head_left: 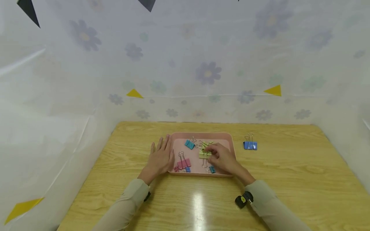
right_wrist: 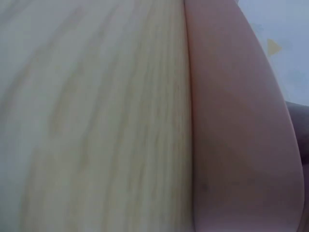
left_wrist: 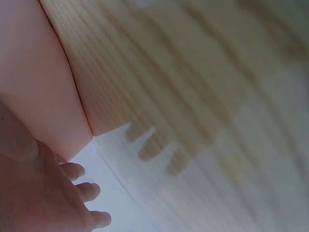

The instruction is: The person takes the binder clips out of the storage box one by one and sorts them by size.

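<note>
Fingers (head_left: 213, 148) at wire-handled clips (head_left: 203, 156), smooth rectangular tray (head_left: 202, 135), woodgrain table (head_left: 289, 160)

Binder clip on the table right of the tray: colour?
Blue; the binder clip shows best in the head view.

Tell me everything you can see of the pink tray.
The tray is a shallow, smooth pink rectangle with rounded corners and a low raised wall; it looks like plastic. It sits flat on the wood-grained table, its long sides running left to right. Binder clips in several colours lie on its floor. The left hand lies along its left side and appears to touch it; the right hand reaches in over its right part.
</note>
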`<state>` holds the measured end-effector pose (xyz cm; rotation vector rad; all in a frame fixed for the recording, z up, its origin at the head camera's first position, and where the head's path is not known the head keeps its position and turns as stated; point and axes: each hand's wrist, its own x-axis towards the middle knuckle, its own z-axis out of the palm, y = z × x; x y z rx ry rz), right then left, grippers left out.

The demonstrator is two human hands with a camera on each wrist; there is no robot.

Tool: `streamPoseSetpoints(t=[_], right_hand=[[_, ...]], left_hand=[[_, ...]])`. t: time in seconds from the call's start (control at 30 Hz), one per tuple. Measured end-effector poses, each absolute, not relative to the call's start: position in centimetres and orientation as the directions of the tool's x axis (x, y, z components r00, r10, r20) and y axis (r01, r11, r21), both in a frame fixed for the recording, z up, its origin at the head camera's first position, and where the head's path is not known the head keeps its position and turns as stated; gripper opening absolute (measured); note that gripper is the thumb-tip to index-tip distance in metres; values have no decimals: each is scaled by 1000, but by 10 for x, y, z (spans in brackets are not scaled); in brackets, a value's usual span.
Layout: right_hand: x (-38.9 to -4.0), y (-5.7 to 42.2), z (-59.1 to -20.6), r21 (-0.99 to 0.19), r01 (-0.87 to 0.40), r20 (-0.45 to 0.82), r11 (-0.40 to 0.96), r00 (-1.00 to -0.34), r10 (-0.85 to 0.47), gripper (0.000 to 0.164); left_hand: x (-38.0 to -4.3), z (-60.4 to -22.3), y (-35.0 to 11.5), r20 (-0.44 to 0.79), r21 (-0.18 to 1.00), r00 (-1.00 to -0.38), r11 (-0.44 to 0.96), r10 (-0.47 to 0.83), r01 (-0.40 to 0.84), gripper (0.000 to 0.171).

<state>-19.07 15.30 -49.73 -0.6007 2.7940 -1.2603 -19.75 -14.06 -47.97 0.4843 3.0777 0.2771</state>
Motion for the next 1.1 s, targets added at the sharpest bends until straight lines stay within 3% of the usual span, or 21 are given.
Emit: streamPoseSetpoints(t=[1.1], right_hand=[[-185, 156, -495, -757, -350, 190, 552, -926, -326, 26]], left_hand=[[-196, -485, -141, 35, 178, -952, 935, 305, 306, 62]])
